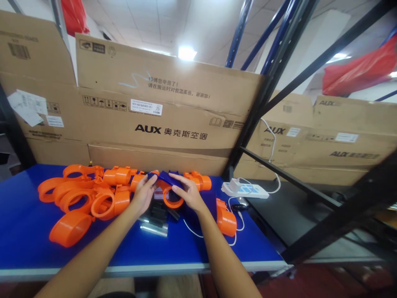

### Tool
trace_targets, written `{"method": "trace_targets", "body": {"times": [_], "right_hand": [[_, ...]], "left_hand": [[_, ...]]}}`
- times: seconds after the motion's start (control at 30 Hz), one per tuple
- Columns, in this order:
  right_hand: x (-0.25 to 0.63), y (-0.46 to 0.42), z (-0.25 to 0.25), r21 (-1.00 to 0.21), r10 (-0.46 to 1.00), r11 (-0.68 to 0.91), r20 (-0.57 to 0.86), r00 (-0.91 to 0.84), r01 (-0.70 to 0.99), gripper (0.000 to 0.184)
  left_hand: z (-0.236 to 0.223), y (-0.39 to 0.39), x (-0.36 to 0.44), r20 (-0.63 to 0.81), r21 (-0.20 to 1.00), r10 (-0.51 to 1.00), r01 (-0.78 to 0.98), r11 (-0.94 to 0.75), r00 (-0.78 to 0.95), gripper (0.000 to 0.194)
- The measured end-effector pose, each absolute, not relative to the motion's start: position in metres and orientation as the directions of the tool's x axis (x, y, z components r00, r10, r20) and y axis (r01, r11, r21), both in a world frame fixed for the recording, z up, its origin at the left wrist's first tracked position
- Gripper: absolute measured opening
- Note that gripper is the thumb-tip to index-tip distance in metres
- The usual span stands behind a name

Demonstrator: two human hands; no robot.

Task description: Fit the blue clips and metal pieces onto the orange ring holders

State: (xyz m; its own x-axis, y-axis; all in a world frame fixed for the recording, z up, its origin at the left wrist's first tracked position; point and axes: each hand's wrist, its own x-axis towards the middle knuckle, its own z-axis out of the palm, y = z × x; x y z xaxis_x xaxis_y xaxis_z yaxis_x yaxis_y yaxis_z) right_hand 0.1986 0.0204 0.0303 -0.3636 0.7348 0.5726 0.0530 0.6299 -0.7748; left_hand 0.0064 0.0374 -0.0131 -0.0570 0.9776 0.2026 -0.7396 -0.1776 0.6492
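Both of my hands are raised over the blue tabletop around a dark blue plastic piece [169,179]. My left hand [145,195] pinches its left end between thumb and fingers. My right hand [190,193] grips the right side, with the thumb below and the fingers along the top. An orange plastic ring [173,203] shows just under the blue piece, between the hands; whether the two are joined I cannot tell. Beneath lie several black tubes [158,213] and a shiny silver tube [154,228].
Several orange ring parts [72,228] are heaped at left, with others along the back. An orange part [226,221] lies right of my forearm, near a white cable and power strip [248,189]. Cardboard boxes [173,111] wall the back; a black rack post [248,136] rises right.
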Motion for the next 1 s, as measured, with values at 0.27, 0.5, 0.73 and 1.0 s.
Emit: {"method": "trace_targets", "body": {"times": [0.27, 0.5, 0.73, 1.0], "right_hand": [[0.198, 0.024, 0.027, -0.778, 0.748, 0.624, 0.564, -0.351, 0.079, 0.043], [0.199, 0.026, 0.023, -0.737, 0.735, 0.657, 0.576, -0.357, 0.161, 0.052], [0.198, 0.019, 0.021, -0.448, 0.64, 0.758, 0.649, -0.411, 0.474, 0.067], [0.201, 0.025, 0.018, -0.244, 0.585, 0.759, 0.662, -0.469, 0.603, 0.063]], "left_hand": [[-0.013, 0.038, 0.006, 0.204, 0.657, 0.977, -0.731, -0.185, -0.064, 0.033], [-0.01, 0.037, 0.004, 0.266, 0.615, 0.961, -0.754, -0.23, -0.077, 0.049], [-0.003, 0.027, 0.003, 0.309, 0.628, 0.946, -0.727, -0.279, -0.096, 0.065], [0.0, 0.027, 0.002, 0.279, 0.682, 0.948, -0.664, -0.306, -0.15, 0.062]]}}
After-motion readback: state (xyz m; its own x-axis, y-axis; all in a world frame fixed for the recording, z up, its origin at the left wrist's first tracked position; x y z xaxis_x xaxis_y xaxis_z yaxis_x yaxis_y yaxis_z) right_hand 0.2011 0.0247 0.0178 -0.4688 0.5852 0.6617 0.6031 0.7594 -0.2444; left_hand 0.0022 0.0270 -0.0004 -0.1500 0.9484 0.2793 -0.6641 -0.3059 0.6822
